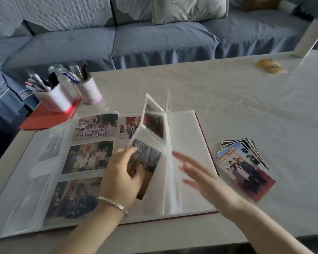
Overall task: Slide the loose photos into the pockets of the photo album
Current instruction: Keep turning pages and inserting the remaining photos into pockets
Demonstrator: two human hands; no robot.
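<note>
Nearest the table's (228,99) front edge, the left hand (120,173) pinches a half-turned page (152,125) of the open album (187,136), thumb on the front and fingers curled behind it. The page stands up from the spine with photographs in its pockets. The right hand (202,176) is over the blank right-hand leaf, fingers straight and spread, holding nothing. The loose photos (246,165) lie fanned in a stack on the table just right of the album. Farther back on the left stand two cups (57,99) of pens. A blue sofa (154,41) lies beyond the table.
</note>
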